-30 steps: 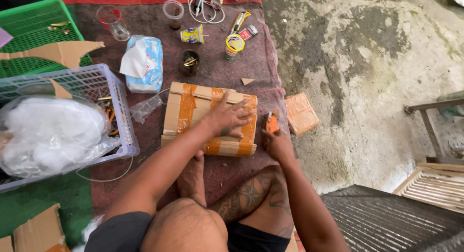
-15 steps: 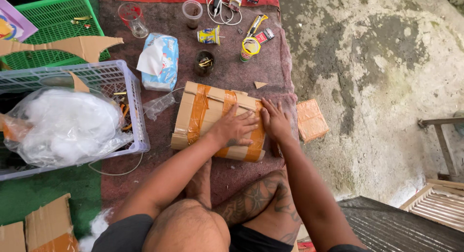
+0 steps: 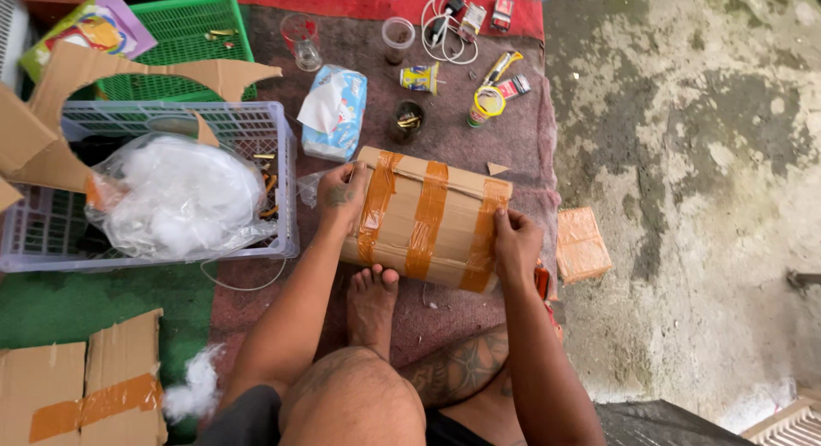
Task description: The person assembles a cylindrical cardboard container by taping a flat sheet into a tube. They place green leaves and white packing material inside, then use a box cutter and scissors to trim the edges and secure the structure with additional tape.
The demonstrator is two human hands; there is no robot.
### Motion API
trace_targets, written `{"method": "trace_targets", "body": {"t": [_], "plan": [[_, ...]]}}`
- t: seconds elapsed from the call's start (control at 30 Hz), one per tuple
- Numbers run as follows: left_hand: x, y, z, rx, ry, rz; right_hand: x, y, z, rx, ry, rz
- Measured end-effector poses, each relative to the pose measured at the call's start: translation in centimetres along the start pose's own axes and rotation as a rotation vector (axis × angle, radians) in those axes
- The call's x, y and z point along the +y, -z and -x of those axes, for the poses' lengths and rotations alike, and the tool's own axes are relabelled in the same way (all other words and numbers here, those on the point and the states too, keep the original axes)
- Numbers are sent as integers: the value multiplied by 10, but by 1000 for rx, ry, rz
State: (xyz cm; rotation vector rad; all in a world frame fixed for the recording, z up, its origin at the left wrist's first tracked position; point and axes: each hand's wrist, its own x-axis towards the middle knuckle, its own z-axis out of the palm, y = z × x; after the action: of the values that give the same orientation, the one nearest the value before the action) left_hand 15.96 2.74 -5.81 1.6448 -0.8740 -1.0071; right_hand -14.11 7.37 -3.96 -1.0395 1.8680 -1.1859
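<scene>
A person seated on a maroon mat (image 3: 479,138) is gripping a cardboard box (image 3: 428,219) banded with brown tape, at the centre of the frame just above a bare foot (image 3: 372,305). The left hand (image 3: 342,194) is wrapping its fingers around the box's left end, while the right hand (image 3: 516,241) is clasping the right end, fingers curled over the edge. At left, a pale plastic crate (image 3: 282,181) is holding a clear bag of white stuffing (image 3: 175,198), with a green basket (image 3: 184,40) sitting above it. A tissue pack (image 3: 338,112), two clear cups, a yellow tape roll (image 3: 486,106) and a white cable are lying across the upper centre. A small taped cardboard block (image 3: 583,243) is resting on the concrete at right.
</scene>
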Motion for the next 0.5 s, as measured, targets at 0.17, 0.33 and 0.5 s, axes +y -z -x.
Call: {"method": "trace_targets", "body": {"t": [0.17,0.33,0.5], "plan": [[-13,19,8,-21,118,166,-81,18,0,-4,82,228],[-42,15,51,-306,379,429,-147,29,0,-99,689,290],[-70,26,70,-588,278,-112,-161,15,9,-390,869,386]]}}
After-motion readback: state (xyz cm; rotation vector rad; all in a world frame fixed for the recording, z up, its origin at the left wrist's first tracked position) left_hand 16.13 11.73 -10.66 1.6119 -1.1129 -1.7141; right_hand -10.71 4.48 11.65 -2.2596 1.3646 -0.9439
